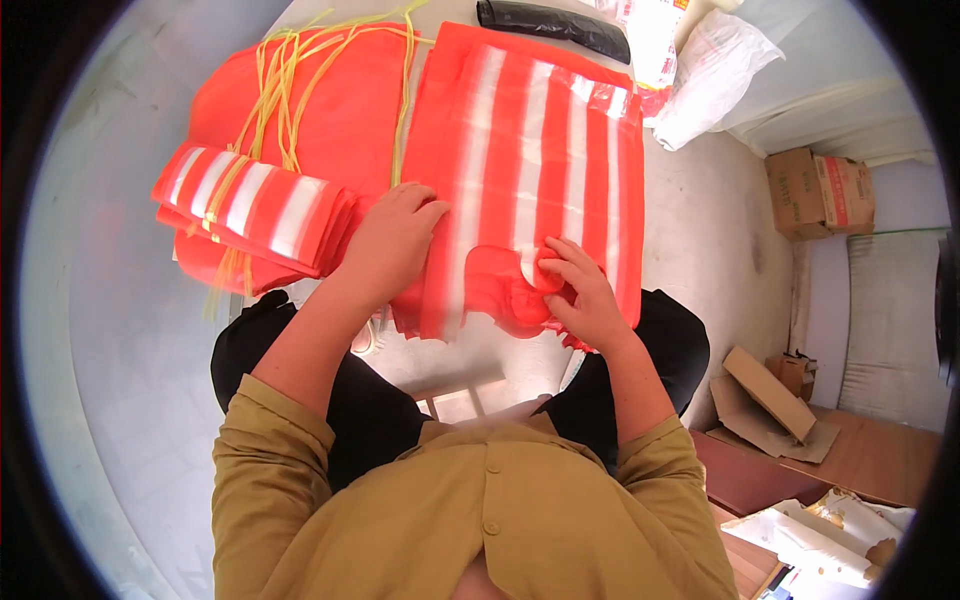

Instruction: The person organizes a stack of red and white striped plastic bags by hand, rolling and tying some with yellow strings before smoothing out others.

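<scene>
A stack of red-and-white striped plastic bags lies flat before me, its cut handle ends facing me. My left hand rests on the stack's left edge, fingers stretched out and lying flat. At the near end, my right hand has its thumb and fingers closed on the red handle part of a bag, beside the curved cutout. Left of my left hand sits a folded bundle of striped bags, bound with yellow strips. More loose yellow strips lie over a red plastic pile behind it.
A black plastic roll lies beyond the stack. At the far right of the table is a crumpled white plastic bag. On the right stand a cardboard box and an opened carton. My knees are under the table's near edge.
</scene>
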Tool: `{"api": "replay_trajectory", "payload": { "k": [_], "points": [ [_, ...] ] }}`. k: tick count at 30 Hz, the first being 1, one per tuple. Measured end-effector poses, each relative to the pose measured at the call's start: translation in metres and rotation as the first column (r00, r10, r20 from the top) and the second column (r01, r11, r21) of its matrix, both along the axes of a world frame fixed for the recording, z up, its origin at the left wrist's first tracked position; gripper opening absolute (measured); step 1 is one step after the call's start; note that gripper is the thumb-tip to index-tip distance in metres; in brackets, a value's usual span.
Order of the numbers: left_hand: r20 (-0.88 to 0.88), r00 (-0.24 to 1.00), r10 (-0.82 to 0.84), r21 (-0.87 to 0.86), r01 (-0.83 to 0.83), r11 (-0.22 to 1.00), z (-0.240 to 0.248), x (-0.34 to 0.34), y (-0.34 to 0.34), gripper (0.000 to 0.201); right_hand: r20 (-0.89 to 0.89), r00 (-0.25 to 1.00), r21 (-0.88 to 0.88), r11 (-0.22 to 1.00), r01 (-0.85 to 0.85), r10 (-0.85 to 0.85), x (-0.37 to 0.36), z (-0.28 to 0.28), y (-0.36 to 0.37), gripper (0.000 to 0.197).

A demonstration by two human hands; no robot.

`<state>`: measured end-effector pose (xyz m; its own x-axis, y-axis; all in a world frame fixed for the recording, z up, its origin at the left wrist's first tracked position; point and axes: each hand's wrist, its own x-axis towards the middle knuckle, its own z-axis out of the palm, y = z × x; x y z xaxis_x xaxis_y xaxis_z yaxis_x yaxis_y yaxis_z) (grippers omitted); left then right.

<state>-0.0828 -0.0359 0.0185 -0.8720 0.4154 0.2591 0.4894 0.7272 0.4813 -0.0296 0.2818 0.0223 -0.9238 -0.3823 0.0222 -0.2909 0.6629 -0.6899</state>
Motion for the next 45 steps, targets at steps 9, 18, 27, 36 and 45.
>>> {"api": "replay_trajectory", "payload": {
  "k": [9, 18, 27, 36, 45],
  "points": [
    [0.041, 0.998, -0.043, 0.022, 0.042, 0.999, 0.009, 0.014, -0.005, 0.037, 0.538, 0.795, -0.53, 0.622, 0.576, -0.278, -0.009, -0.006, -0.018, 0.028],
    [0.077, 0.996, 0.045, 0.143, -0.056, 0.988, -0.007, 0.015, 0.006, 0.048, 0.574, 0.761, -0.544, 0.553, 0.631, -0.304, -0.012, -0.021, -0.009, 0.021],
    [0.471, 0.881, 0.045, 0.421, -0.27, 0.866, -0.001, -0.009, 0.012, 0.055, 0.549, 0.768, -0.557, 0.54, 0.631, -0.33, -0.015, -0.024, -0.01, 0.027],
    [0.753, 0.642, -0.145, 0.553, -0.497, 0.669, 0.014, -0.009, 0.017, 0.068, 0.551, 0.792, -0.638, 0.481, 0.602, -0.261, -0.017, -0.029, -0.007, 0.022],
    [0.794, 0.56, -0.237, 0.559, -0.517, 0.648, 0.012, 0.004, 0.003, 0.074, 0.565, 0.801, -0.713, 0.371, 0.595, -0.197, -0.024, -0.035, 0.001, 0.025]
  ]
}}
